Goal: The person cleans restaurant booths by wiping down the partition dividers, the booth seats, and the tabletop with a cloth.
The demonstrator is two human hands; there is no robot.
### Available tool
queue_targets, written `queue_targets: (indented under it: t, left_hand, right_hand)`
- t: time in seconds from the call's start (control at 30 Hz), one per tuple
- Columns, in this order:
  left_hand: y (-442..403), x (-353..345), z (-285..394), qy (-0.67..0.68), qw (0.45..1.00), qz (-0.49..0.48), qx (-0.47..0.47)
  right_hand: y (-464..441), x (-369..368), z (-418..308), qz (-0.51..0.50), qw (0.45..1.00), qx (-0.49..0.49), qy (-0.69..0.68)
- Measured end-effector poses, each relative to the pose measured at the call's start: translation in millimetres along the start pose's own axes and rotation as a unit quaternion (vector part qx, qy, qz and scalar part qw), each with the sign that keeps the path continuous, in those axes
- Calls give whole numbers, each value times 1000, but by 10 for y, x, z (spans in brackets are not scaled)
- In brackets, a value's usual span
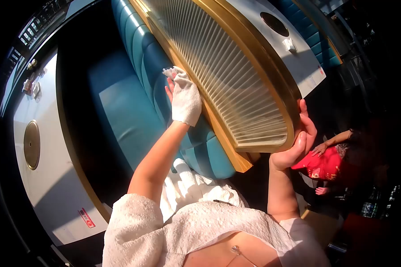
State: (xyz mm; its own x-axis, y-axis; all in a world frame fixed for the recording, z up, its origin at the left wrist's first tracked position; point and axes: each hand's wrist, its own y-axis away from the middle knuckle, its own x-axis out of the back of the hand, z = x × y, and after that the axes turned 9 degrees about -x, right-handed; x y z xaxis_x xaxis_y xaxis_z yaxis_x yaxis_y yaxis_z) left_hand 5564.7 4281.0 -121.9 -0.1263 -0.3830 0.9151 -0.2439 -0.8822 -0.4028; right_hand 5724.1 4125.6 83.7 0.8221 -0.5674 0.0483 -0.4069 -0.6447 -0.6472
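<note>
A white cloth [187,102] covers most of my left hand [169,87], with a few fingers showing at its left side. The cloth lies against the wooden ledge [218,135] between the teal booth seat back [140,49] and a ribbed translucent panel [218,62]. My right hand [298,141] grips the rounded lower corner of the panel's gold frame [274,71], fingers curled behind the edge. Part of the left palm is hidden under the cloth.
At left stands a white table [49,178] with a round metal plate [31,144] and crumpled tissues [36,90]. Another white table [303,66] at upper right bears a tissue [289,45]. At right is another person in red [323,164].
</note>
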Motion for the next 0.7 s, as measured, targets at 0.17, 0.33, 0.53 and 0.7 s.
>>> queue_targets:
  t: [0.17,0.33,0.53,0.7]
  left_hand:
    - [1038,708,714,182,979,-66,-59]
    - [1853,1131,1180,129,973,-115,-154]
    - [2237,1032,1379,-407,872,-162,-217]
    - [1984,1820,1131,129,990,-17,-62]
  right_hand:
    - [-2,-6,31,-5,999,0,-44]
    - [-28,-13,15,-16,999,17,-32]
    - [-36,-5,40,-18,998,42,-39]
    - [0,24,54,-25,995,88,-42]
